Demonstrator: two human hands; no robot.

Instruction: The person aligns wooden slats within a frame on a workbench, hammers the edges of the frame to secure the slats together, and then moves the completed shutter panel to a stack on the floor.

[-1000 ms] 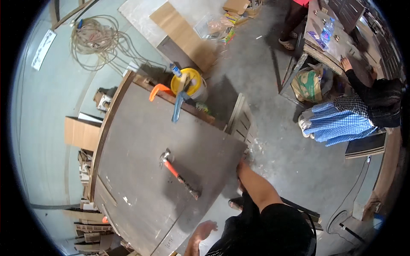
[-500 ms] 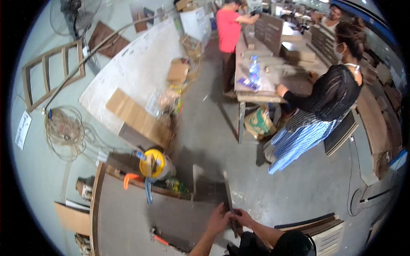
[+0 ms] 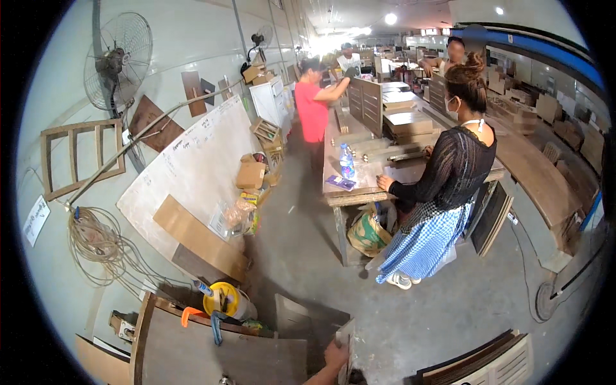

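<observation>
At the lower edge, my left hand (image 3: pixel 335 354) is closed on the edge of a narrow grey-brown wooden board (image 3: pixel 346 333), which stands upright and tilted. Its lower part runs out of the picture. My right hand is not in view. Just beyond the board, a slatted wooden panel (image 3: pixel 295 314) leans by the end of a brown-topped workbench (image 3: pixel 256 353). An orange clamp (image 3: pixel 190 314) and a blue clamp (image 3: pixel 217 327) grip the bench's far edge. Behind them sits a bucket with a yellow rim (image 3: pixel 239 301).
A person in a black top (image 3: pixel 449 160) stands at a long table (image 3: pixel 359 196) holding panels and a water bottle (image 3: pixel 347 163). Another person in a red shirt (image 3: pixel 310 109) works farther back. Stacked slatted panels (image 3: pixel 494 362) lie at the lower right. A whiteboard (image 3: pixel 186 167) leans left.
My view has tilted up, so the hands and bench sit lower in the picture. My right hand has left the view; the left stays on the board. The person in black stands more upright.
</observation>
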